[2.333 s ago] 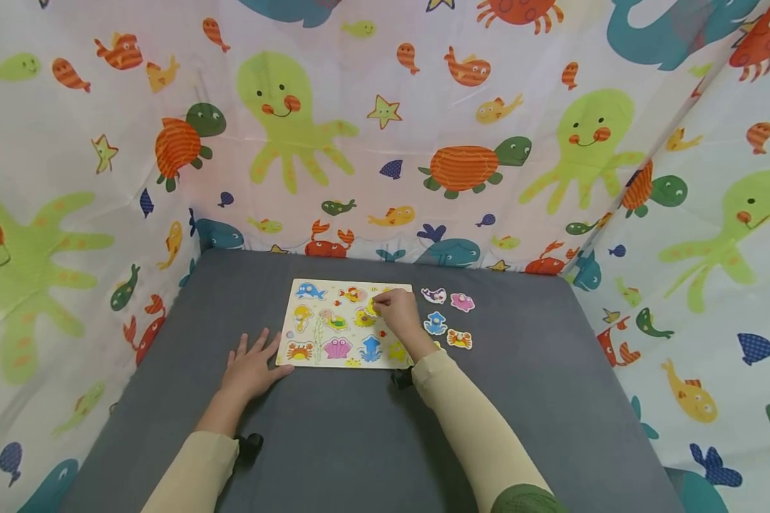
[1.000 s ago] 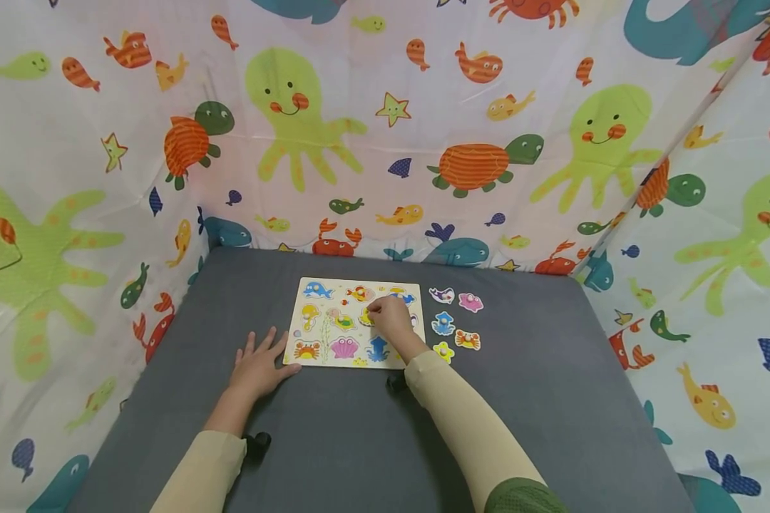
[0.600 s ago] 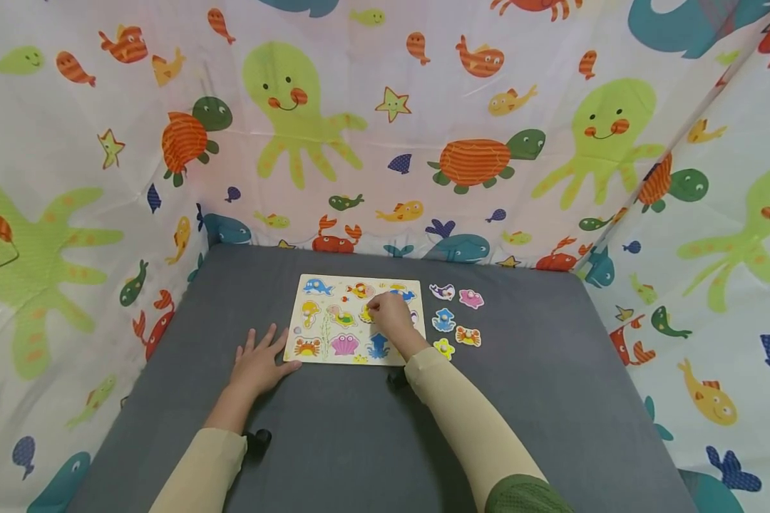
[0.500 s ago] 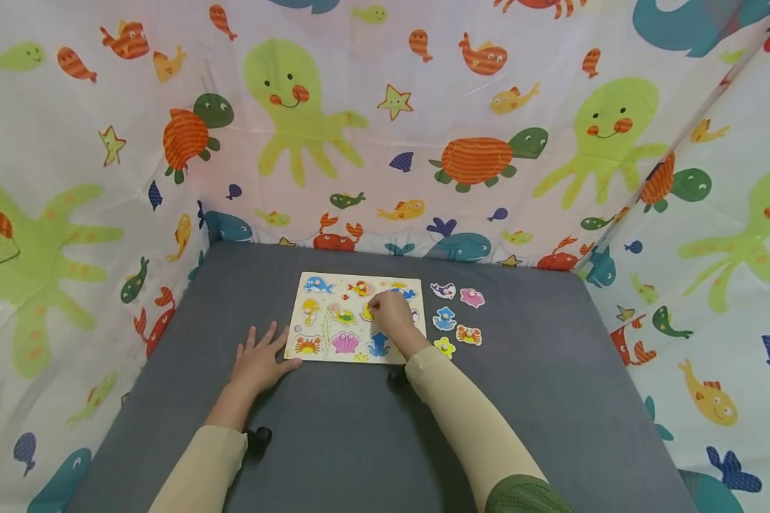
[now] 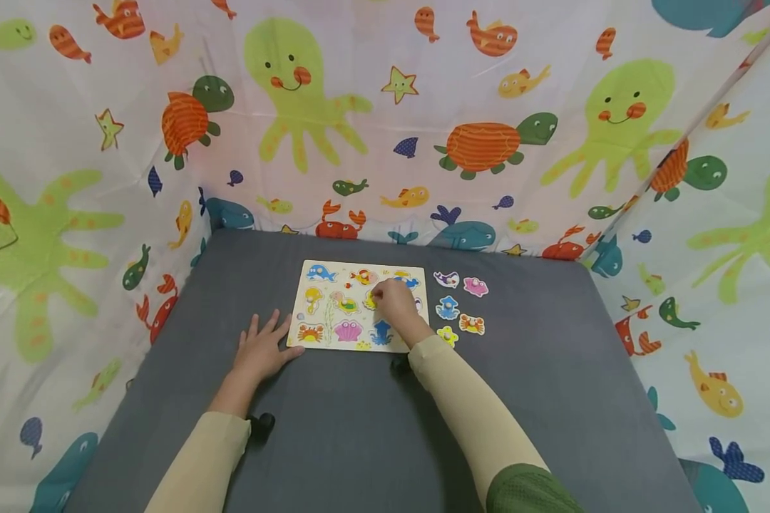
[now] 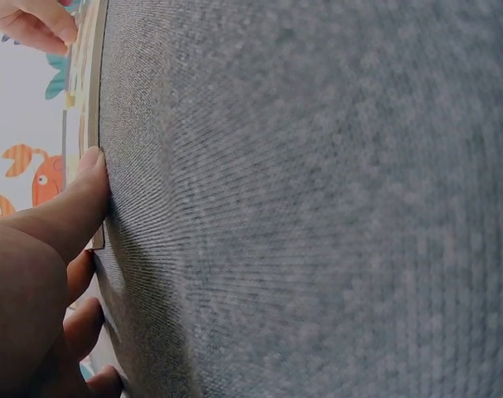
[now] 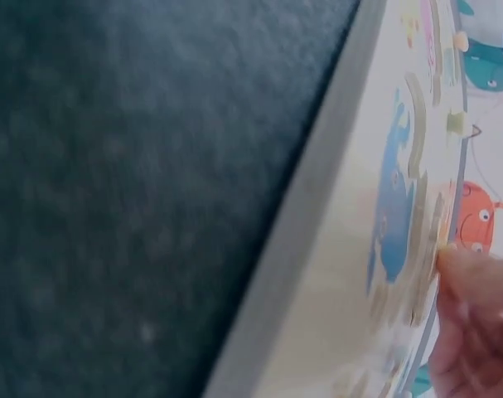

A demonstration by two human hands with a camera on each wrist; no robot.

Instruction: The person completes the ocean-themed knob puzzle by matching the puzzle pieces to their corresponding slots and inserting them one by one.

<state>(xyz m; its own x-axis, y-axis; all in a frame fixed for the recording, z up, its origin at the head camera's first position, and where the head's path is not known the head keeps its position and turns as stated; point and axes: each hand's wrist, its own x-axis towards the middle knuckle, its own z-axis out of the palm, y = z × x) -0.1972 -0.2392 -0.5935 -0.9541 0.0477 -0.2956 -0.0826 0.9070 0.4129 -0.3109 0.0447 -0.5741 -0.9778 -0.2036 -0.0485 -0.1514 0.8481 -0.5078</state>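
A pale wooden peg puzzle board (image 5: 339, 266) with printed sea animals lies on the table. My left hand (image 5: 260, 353) is spread flat at its left edge, and in the left wrist view the thumb (image 6: 89, 178) touches the board's side. Over the board's right half, my right hand (image 5: 396, 305) pinches a small yellow puzzle piece (image 5: 369, 301), mostly hidden by the fingers. In the right wrist view the fingertips (image 7: 450, 261) meet low over the board. A turtle (image 5: 346, 303) and a seahorse (image 5: 313, 300) show on the board.
Right of the board lie several loose pieces: a purple-and-white whale (image 5: 446, 279), a pink shell (image 5: 475, 286), a blue octopus or squid (image 5: 448, 308), an orange crab (image 5: 471, 324) and a yellow star (image 5: 448, 336). A sea-animal curtain (image 5: 385, 157) surrounds the grey table (image 5: 334, 427).
From 2.3 s ago, my right hand has shifted slightly left over the board with the yellow piece, then stayed there. My left hand keeps its place. The head view has tilted down a little.
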